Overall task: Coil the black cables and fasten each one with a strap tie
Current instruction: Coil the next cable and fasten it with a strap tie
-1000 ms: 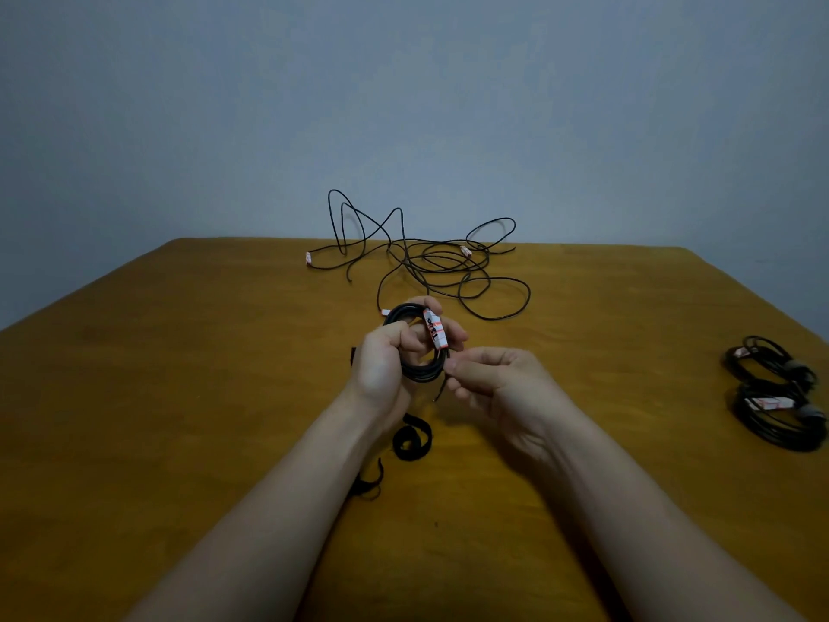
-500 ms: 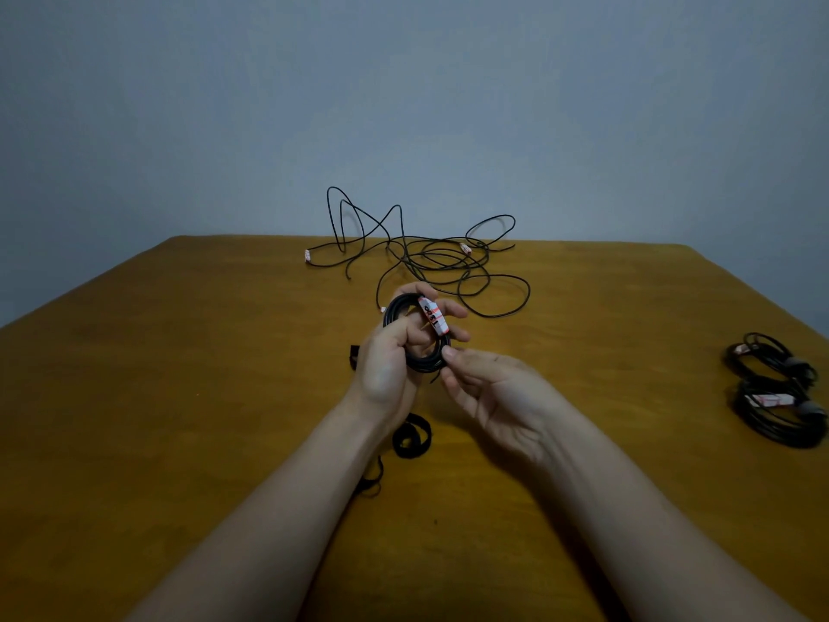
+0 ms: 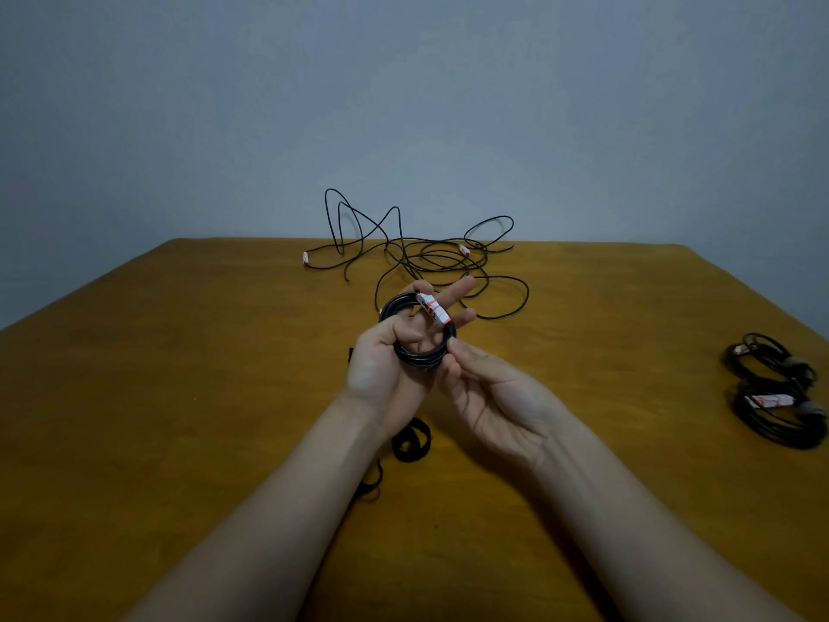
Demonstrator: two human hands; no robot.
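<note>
Fingers and thumb of the left hand grip the coiled cable, held up over the table; right hand fingertips pinch its lower edge. Cable's light and springy I reckon, so pinch across all the loops where a strap tie goes.

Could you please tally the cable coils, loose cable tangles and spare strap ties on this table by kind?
Cable coils: 3, the held coil in the left hand, the far right coil and the near right coil
Tangles: 1, the loose cable tangle
Strap ties plainly seen: 2, the looped strap tie and the thin strap tie
Total: 6
</note>
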